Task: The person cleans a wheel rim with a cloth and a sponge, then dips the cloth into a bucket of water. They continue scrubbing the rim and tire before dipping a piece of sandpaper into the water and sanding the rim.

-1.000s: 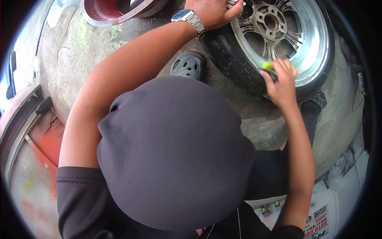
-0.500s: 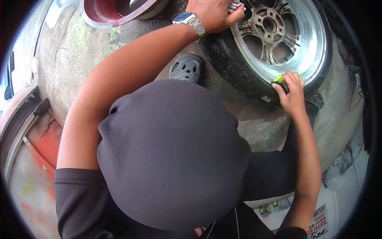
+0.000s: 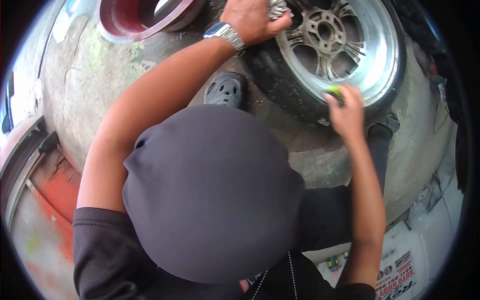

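A wheel with a silvery, wet-looking alloy rim [image 3: 382,65] and a black tire [image 3: 295,90] lies at the upper right. My left hand [image 3: 247,20] is closed around a crumpled grey-white wad [image 3: 278,9] at the left side of the rim, a silver watch on its wrist. My right hand [image 3: 348,111], blurred by motion, grips a yellow-green and black sponge [image 3: 336,93] at the lower edge of the rim. Brown grime shows on the hub and spokes [image 3: 325,32].
A dark red wheel barrel [image 3: 145,30] sits at the upper left on the stained concrete floor [image 3: 90,85]. Grey clogs [image 3: 225,90] stand near the tire. A dark cap [image 3: 215,195] fills the middle. A panel with red paint [image 3: 57,185] is at the left.
The whole view has shifted, so the wheel and both hands appear farther left and slightly higher. My right hand has moved slightly left along the rim with the sponge.
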`<act>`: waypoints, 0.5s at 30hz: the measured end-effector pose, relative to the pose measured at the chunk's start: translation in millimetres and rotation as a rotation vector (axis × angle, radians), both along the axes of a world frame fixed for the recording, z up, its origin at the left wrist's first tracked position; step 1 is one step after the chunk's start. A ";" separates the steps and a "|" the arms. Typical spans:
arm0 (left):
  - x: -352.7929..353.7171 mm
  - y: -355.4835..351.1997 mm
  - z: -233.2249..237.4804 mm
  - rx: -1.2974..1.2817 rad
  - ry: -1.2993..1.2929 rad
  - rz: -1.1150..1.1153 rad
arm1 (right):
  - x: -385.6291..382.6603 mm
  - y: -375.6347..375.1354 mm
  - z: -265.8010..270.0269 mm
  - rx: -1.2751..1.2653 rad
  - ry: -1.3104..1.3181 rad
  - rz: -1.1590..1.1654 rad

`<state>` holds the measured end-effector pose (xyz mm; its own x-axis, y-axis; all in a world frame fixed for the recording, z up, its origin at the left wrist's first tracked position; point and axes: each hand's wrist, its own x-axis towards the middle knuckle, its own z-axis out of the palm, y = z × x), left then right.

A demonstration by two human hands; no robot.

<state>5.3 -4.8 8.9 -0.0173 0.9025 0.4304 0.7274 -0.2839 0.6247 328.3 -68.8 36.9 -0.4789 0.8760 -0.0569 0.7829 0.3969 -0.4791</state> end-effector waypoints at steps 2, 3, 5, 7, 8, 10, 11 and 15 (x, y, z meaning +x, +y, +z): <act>0.3 0.8 -1.2 0.015 0.011 -0.052 | -57.3 0.1 -7.6 0.008 0.130 -0.048; -1.4 3.3 -2.0 0.056 0.067 -0.086 | -71.5 2.6 -12.7 -0.022 0.150 -0.038; 0.1 1.4 7.8 0.071 0.262 -0.062 | -65.1 5.0 -8.6 0.055 0.148 0.006; 1.9 13.0 -18.9 0.230 0.163 -0.114 | -9.2 16.9 -10.0 0.260 0.116 -0.099; 8.0 5.2 -8.4 0.032 0.178 -0.177 | 26.7 22.2 -8.6 0.303 0.049 -0.307; 32.3 -1.5 4.0 -0.103 0.226 -0.306 | 84.2 34.5 -15.0 0.387 0.021 -0.594; 49.1 -4.2 6.6 -0.175 0.268 -0.377 | 100.9 37.7 -20.9 0.437 0.057 -0.683; 117.8 -13.0 -1.3 -0.309 0.347 -0.569 | 105.7 42.1 -47.7 0.480 -0.158 -0.679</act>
<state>123.1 -17.8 7.7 0.5813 0.8121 0.0508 0.6900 -0.5251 0.4981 434.0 -26.7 -10.8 0.1421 0.9171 0.3726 0.9686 -0.0512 -0.2435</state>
